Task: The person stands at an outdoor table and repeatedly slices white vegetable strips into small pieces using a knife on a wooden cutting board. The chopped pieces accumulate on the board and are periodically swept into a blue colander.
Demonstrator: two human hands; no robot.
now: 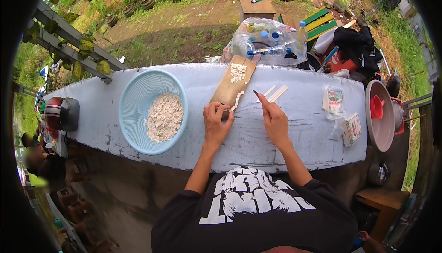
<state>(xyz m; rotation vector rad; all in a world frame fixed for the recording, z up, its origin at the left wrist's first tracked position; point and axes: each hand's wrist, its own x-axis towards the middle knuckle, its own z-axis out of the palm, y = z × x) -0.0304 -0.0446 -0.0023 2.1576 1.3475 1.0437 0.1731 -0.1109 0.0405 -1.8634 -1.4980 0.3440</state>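
My left hand (217,118) curls over the near end of a narrow wooden board (223,89), thumb and fingers gripping it. Small off-white cut pieces (238,72) lie at the board's far end, and a row of them (237,101) runs along its right edge. In my right hand (275,116) is a small knife (255,93), its dark blade pointing up and left beside the board; the handle is hidden in my fingers. Pale strips (278,94) rest on the table just beyond that hand. To the left, a light-blue plastic colander (133,97) holds a heap of similar pieces (165,118).
Printed plastic packets (334,102) lie on the right of the pale-blue table (307,128). Past its right end is a basin (374,132) with a red dipper (377,106). A bag of plastic bottles (266,42) stands beyond the far edge. A helmet (61,114) sits at the left end.
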